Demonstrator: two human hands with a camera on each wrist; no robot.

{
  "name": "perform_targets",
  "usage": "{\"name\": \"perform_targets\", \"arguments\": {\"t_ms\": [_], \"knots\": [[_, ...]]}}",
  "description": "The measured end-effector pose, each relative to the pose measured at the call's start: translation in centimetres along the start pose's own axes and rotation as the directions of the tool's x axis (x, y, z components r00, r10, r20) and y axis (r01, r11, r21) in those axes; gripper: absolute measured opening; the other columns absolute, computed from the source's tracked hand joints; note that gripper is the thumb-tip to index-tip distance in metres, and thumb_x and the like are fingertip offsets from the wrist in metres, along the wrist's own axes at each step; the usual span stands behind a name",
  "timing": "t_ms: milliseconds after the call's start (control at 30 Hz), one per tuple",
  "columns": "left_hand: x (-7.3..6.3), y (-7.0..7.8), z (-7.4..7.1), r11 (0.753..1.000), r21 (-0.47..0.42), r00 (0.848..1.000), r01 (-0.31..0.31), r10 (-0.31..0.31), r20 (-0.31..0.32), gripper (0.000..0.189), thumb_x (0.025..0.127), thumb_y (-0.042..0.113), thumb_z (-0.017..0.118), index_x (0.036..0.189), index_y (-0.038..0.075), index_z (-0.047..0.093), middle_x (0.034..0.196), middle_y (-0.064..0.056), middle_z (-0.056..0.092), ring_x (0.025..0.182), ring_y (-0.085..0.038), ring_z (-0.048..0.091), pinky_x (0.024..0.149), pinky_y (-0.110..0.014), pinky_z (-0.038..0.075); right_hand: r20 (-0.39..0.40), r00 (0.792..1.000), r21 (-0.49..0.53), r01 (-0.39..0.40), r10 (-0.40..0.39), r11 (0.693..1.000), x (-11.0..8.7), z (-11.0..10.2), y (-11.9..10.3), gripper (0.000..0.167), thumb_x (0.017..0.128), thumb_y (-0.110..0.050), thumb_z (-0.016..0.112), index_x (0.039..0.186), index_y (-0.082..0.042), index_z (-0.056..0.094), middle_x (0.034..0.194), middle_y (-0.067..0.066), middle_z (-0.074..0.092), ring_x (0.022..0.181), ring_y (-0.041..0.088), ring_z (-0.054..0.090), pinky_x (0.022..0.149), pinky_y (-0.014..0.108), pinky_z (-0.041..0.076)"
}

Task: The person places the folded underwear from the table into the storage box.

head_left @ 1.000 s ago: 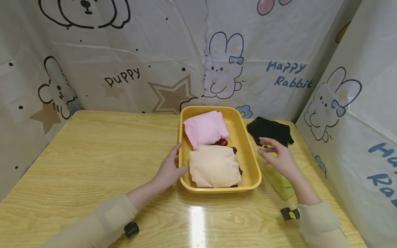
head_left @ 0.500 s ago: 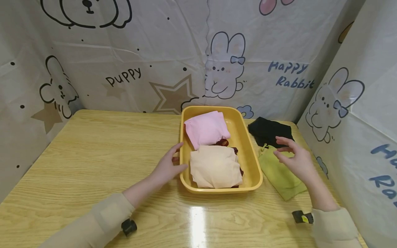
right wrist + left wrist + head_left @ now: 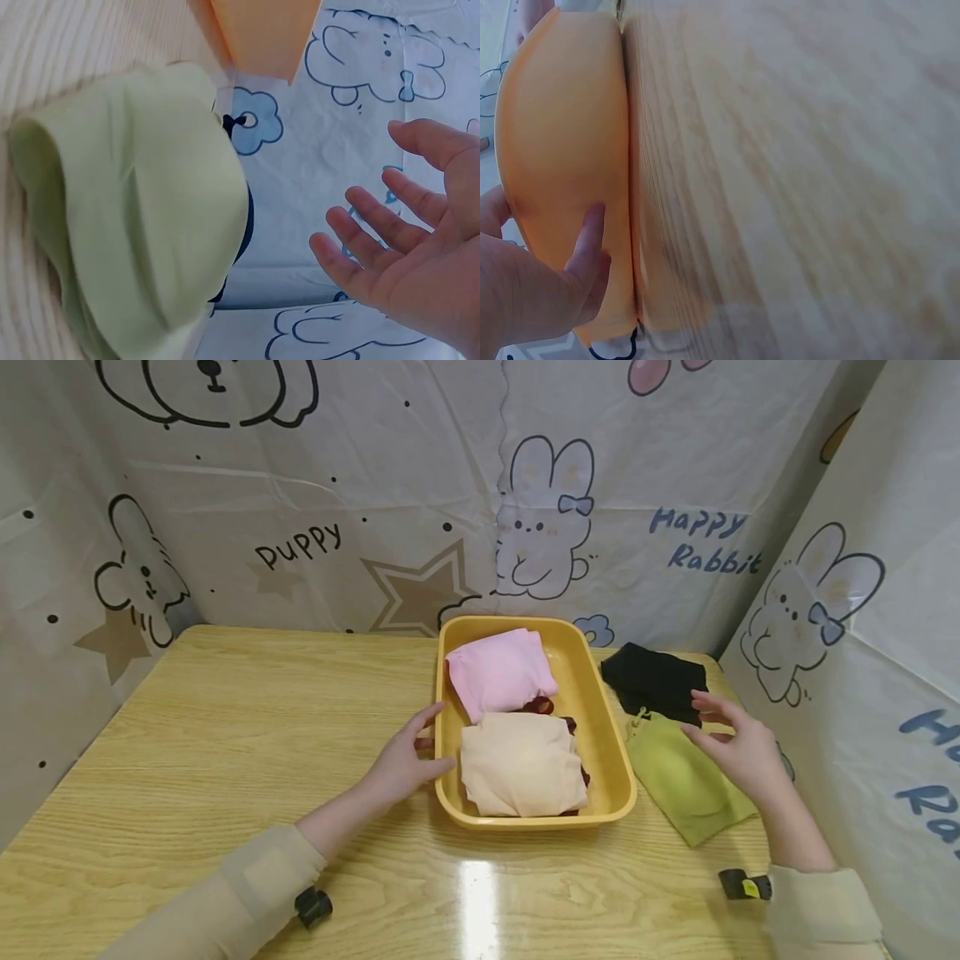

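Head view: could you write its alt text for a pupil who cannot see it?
A person's left hand is at the left rim of a yellow tray holding a folded pink cloth and cream cloth. The open right hand is near a green cloth, right of the tray on a wooden table, with a black cloth behind.

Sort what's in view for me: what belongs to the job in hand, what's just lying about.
Likely the job:
yellow tray, left hand at its rim
pink cloth and cream cloth, in the tray
green cloth, nearest the right hand
black cloth beyond it, perhaps

Probably just surroundings:
wooden table
printed sheet, behind the table
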State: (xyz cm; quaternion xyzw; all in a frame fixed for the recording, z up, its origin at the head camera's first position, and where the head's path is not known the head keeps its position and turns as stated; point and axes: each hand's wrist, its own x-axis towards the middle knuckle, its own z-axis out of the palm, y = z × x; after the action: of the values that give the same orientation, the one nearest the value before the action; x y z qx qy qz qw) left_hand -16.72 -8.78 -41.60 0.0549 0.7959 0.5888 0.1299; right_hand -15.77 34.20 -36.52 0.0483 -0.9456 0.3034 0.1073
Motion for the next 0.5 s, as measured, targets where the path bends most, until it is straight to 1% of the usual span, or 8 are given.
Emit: {"name": "perform_targets", "arguments": {"t_ms": [33,67,100,133,267,500], "knots": [[0.0,0.0,0.0,1.000,-0.004,1.000,0.001,-0.001,0.002,0.083,0.081,0.007,0.072,0.148,0.027,0.028,0.150,-0.007,0.030,0.118,-0.030,0.046,0.077,-0.031,0.055,0.000,1.000,0.004,-0.006,0.006,1.000,0.0,0.0,0.1,0.056,0.092,-0.029,0.062,0.139,-0.006,0.044,0.127,0.021,0.055,0.112,0.034,0.051,0.086,0.041,0.051],[0.0,0.0,0.0,1.000,-0.006,1.000,0.001,-0.001,0.002,0.083,0.081,0.007,0.073,0.148,0.027,0.028,0.149,-0.007,0.030,0.118,-0.030,0.046,0.077,-0.031,0.055,0.000,1.000,0.007,-0.015,0.015,1.000,0.0,-0.1,0.3,0.058,0.091,-0.030,0.062,0.140,-0.006,0.043,0.128,0.021,0.054,0.113,0.035,0.050,0.088,0.045,0.049],[-0.1,0.1,0.0,1.000,-0.008,1.000,-0.001,0.001,0.002,0.083,0.081,0.007,0.073,0.148,0.027,0.028,0.149,-0.008,0.030,0.118,-0.030,0.046,0.077,-0.031,0.055,0.002,1.000,0.009,-0.021,0.021,1.000,0.0,-0.1,0.4,0.059,0.091,-0.031,0.062,0.141,-0.006,0.041,0.129,0.021,0.053,0.115,0.036,0.049,0.089,0.051,0.046],[-0.1,0.1,0.0,1.000,-0.009,1.000,0.000,0.000,0.000,0.084,0.081,0.007,0.073,0.148,0.027,0.028,0.149,-0.007,0.030,0.118,-0.030,0.046,0.076,-0.031,0.055,0.006,1.000,0.013,-0.029,0.029,0.999,0.0,-0.1,0.5,0.061,0.091,-0.031,0.062,0.142,-0.005,0.040,0.129,0.022,0.052,0.116,0.037,0.048,0.090,0.054,0.045],[-0.2,0.2,0.0,1.000,-0.015,1.000,-0.004,0.004,-0.003,0.084,0.081,0.006,0.073,0.149,0.026,0.028,0.149,-0.007,0.030,0.117,-0.030,0.047,0.077,-0.031,0.055,0.025,0.998,0.012,-0.052,0.052,0.999,0.1,-0.2,1.1,0.064,0.091,-0.033,0.061,0.144,-0.005,0.037,0.132,0.024,0.050,0.118,0.040,0.045,0.091,0.060,0.041],[-0.2,0.1,0.2,1.000,-0.019,1.000,-0.009,0.009,-0.014,0.085,0.080,0.004,0.073,0.149,0.026,0.028,0.149,-0.008,0.031,0.117,-0.030,0.047,0.077,-0.031,0.055,0.065,0.995,-0.004,-0.082,0.082,0.997,0.3,-0.3,2.5,0.066,0.091,-0.034,0.062,0.144,-0.005,0.036,0.133,0.027,0.048,0.121,0.047,0.042,0.089,0.064,0.038]]}}
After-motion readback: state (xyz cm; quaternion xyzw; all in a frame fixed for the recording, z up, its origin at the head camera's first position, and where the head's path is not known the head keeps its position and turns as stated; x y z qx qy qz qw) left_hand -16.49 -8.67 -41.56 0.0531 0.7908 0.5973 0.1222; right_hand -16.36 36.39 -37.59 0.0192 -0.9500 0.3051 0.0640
